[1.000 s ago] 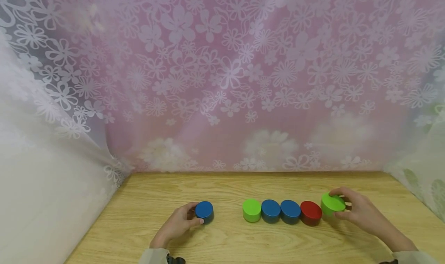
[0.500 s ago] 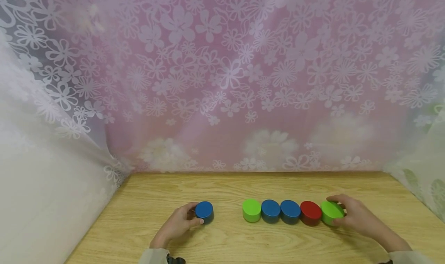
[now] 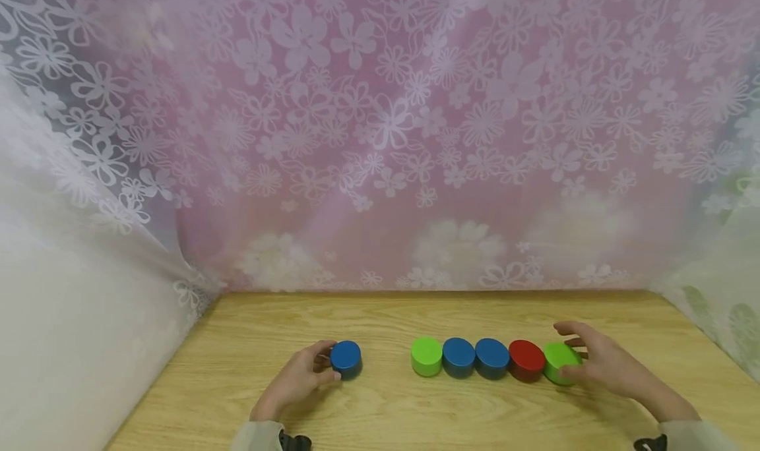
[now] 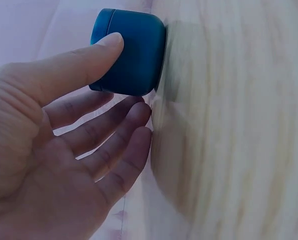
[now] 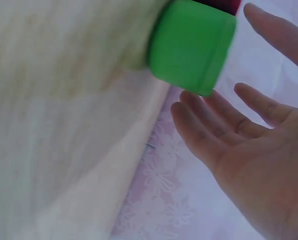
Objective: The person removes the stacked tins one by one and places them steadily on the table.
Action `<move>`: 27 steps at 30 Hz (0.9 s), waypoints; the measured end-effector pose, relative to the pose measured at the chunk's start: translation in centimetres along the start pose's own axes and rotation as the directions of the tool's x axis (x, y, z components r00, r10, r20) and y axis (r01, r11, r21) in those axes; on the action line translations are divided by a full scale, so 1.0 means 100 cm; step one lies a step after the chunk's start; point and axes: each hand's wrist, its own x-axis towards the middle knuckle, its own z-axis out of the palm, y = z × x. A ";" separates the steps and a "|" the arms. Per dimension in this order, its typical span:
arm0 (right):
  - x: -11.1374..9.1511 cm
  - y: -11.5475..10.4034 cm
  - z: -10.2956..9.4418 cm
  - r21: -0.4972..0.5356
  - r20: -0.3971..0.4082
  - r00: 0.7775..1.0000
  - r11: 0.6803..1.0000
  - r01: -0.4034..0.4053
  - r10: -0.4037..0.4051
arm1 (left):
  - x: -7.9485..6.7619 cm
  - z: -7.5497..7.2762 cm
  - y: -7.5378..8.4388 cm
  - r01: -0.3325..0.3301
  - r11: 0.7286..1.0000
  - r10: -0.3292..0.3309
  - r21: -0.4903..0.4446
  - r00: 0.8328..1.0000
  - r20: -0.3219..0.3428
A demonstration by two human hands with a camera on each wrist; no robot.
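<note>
My left hand [image 3: 299,375] pinches a small blue round lidded container [image 3: 346,359] that stands on the table. In the left wrist view the thumb [image 4: 96,52] lies on the side of that container, and the other fingers spread beyond and below it. At the right end of a row stands a light green round container [image 3: 561,362]. Around it my right hand [image 3: 611,365] is spread with its fingers apart. The right wrist view shows the thumb away from the green container [image 5: 191,47], with fingertips close to its lid edge; whether they touch it I cannot tell.
The row runs left from there: a red container [image 3: 526,359], two blue ones, the nearer of which is a blue container [image 3: 491,357], and another green container [image 3: 426,356]. They stand side by side on the wooden table [image 3: 386,418]. Flowered curtain cloth [image 3: 386,141] encloses the back and sides.
My right hand has lowered the green container from a tilt to flat beside the red one, and its fingers have spread off it. The left hand keeps its hold on the blue container.
</note>
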 end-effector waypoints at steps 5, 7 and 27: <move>0.001 -0.005 -0.005 0.010 -0.048 0.999 1.000 0.007 -0.007 | 0.001 -0.001 0.000 -0.002 1.000 0.002 0.001 1.000 -0.024; 0.001 -0.007 -0.006 0.004 -0.074 0.997 1.000 0.011 -0.010 | 0.002 -0.001 0.001 -0.001 1.000 0.001 -0.007 1.000 -0.027; 0.006 -0.018 -0.008 0.023 -0.152 0.987 0.998 0.055 -0.051 | 0.015 0.016 0.012 -0.079 0.997 0.079 0.022 0.996 -0.031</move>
